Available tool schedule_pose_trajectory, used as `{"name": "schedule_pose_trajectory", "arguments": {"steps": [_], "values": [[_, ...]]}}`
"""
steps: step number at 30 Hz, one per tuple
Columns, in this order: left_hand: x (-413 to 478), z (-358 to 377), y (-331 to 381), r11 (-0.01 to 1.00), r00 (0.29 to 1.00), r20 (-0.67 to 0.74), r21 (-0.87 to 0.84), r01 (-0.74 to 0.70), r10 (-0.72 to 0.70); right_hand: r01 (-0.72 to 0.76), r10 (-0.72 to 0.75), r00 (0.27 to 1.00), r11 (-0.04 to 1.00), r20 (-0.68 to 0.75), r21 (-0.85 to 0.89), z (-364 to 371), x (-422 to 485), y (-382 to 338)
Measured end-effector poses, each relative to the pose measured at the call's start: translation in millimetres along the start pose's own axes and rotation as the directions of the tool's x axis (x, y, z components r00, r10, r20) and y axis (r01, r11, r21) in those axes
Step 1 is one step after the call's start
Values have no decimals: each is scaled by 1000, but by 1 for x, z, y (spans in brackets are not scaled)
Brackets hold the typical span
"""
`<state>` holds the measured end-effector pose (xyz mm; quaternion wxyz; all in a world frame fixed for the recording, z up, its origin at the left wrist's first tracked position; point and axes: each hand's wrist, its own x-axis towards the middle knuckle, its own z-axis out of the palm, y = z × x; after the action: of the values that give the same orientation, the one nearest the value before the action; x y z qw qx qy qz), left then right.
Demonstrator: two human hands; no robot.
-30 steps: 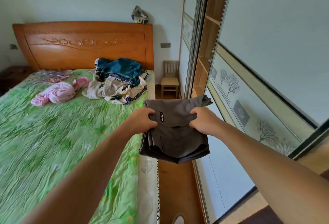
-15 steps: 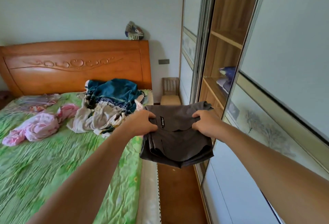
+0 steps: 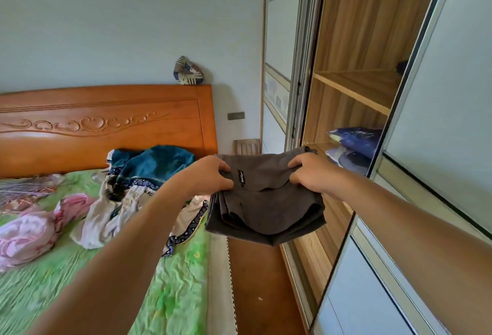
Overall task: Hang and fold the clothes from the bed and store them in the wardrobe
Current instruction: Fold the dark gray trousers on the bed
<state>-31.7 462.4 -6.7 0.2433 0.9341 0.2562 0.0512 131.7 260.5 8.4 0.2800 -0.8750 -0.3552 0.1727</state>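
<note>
Both hands [image 3: 210, 176] [image 3: 312, 174] outstretched, gripping folded grey garment [image 3: 266, 212] mid-air.

A folded grey garment [image 3: 266, 206] of matt, finely woven cloth carries a small black sewn label [image 3: 240, 176]. The green cloth bed sheet [image 3: 173, 294] is crinkled all over. On it lie a teal garment [image 3: 159, 164] of plush, velvety pile and a pink garment [image 3: 29, 233] of soft, rumpled cloth. The headboard [image 3: 106, 132] is carved wood under glossy orange varnish. The wardrobe shelves [image 3: 354, 92] show matt grained wood, the door frames [image 3: 302, 68] brushed metal, the floor [image 3: 255, 281] smooth red-brown wood.
</note>
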Motion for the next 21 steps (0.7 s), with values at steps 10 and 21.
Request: {"name": "schedule_pose_trajectory", "arguments": {"steps": [10, 21], "values": [[175, -89, -24, 989, 992, 6, -77, -127, 128, -27, 33, 995, 997, -90, 75, -60, 150, -60], [390, -157, 35, 920, 927, 1, -120, -373, 376, -88, 157, 891, 980, -426, 178, -151, 276, -71]]}}
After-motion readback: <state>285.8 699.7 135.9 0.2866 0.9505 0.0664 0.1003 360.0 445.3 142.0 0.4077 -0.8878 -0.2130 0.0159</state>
